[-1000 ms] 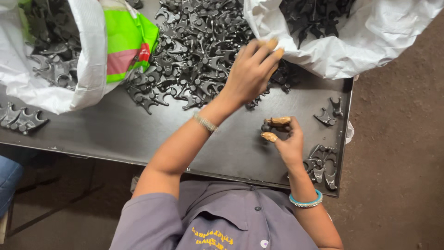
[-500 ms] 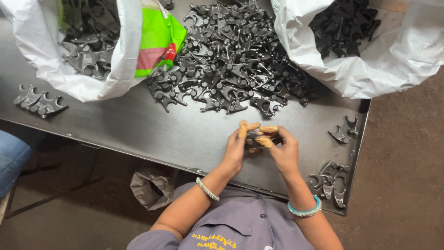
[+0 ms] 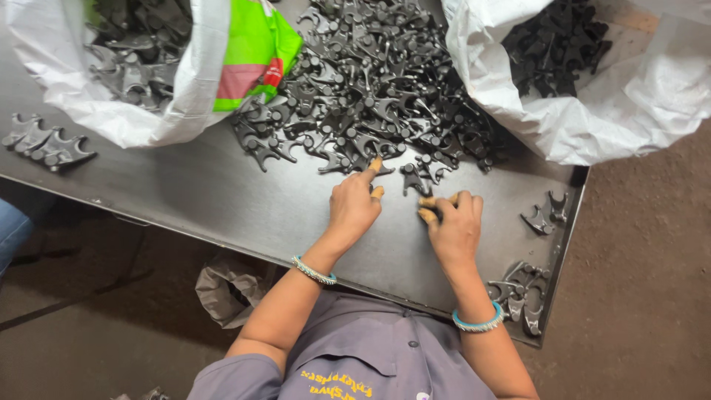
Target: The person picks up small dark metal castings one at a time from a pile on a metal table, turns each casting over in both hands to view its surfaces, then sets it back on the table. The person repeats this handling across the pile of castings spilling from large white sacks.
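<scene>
Small dark metal part [image 3: 437, 212] sits tucked under the right hand [image 3: 453, 231], down on the dark metal table [image 3: 222, 200], a little right of centre and just near of the big heap. The fingers are curled over it, tips pinched in tight, so the part is gripped, though most of it is hidden. Left hand [image 3: 354, 206] lies just to the left, loosely open, forefinger stretched out to the near edge of the pile of black forked castings [image 3: 370, 81], and it has hold of nothing. Between the 2 hands 1 loose casting [image 3: 411, 178] lies on the bare plate.

By my reading this is the sort-and-check step: 1 piece in the right hand, the left one picking out another. The next move calls for a clean pinch on a single casting, since the forks in that heap look tangled and may drag neighbours along.

Further out: a white sack with a green panel [image 3: 192, 81] far left, holding more castings; a second white sack [image 3: 592, 96] far right; a short row of castings [image 3: 44, 144] at the left edge; another small set of castings [image 3: 518, 285] at the near right corner.
</scene>
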